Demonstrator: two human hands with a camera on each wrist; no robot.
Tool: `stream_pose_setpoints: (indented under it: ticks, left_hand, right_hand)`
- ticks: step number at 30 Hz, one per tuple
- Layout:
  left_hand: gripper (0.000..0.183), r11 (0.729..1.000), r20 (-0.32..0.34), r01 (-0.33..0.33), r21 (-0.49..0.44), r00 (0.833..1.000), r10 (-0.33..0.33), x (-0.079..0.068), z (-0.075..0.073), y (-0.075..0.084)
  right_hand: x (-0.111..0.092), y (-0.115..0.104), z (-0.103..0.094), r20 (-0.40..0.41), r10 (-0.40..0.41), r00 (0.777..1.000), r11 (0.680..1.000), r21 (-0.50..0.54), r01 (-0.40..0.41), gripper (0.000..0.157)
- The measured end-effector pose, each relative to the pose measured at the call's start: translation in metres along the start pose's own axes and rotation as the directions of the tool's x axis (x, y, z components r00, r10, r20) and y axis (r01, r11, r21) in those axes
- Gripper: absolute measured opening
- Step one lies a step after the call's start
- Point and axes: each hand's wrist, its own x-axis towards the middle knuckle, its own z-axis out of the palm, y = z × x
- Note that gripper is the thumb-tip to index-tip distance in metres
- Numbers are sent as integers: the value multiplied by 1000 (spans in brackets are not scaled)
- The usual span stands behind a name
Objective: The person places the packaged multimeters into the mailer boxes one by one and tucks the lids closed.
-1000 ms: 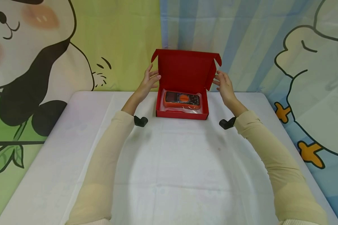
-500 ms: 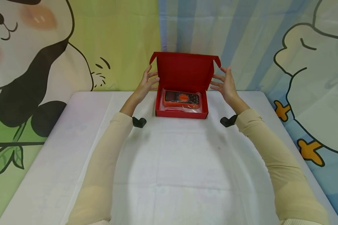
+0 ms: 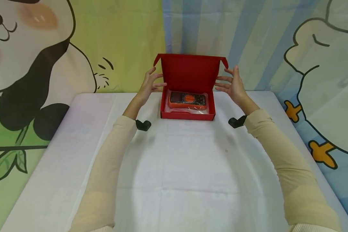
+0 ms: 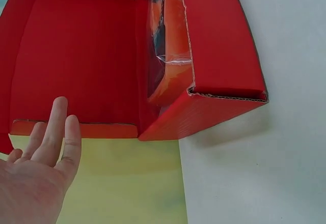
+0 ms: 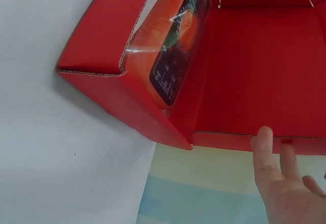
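A red cardboard box (image 3: 188, 117) stands at the back of the table with its lid (image 3: 189, 72) raised and the side flaps folded out. Inside lies an orange and black multimeter (image 3: 188, 100) in clear plastic wrap. My left hand (image 3: 147, 86) is at the lid's left side, fingers extended and spread. On the other side, my right hand (image 3: 235, 87) has its fingers right at the lid's right edge. The left wrist view shows the left fingers (image 4: 55, 132) overlapping the lid's side wall. In the right wrist view, the right fingertips (image 5: 264, 135) are against the opposite wall.
White cloth covers the table (image 3: 185, 167). Behind it hangs a printed curtain (image 3: 127, 38) with cartoon animals, close to the raised lid. A black wrist mount (image 3: 143, 125) sticks out from the left sleeve, and a second mount (image 3: 236, 121) from the right.
The right hand has turned and spread its fingers along the lid's side. The lid's top edge sits slightly lower in view. The left hand has barely moved.
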Motion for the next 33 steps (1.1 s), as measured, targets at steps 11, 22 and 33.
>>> stream_pose_setpoints:
  ticks: [11,22,33]
  left_hand:
    - [74,995,-48,-7,-97,999,2,-1,-2,1]
    - [67,999,-8,42,-20,999,-43,-10,-1,17]
    - [64,972,-6,146,182,989,-148,-8,-6,33]
  right_hand:
    - [2,-4,-1,29,-16,999,1000,-8,16,66]
    - [2,0,-5,59,6,998,996,-86,-1,72]
    - [1,3,-11,104,16,994,992,-123,-3,67]
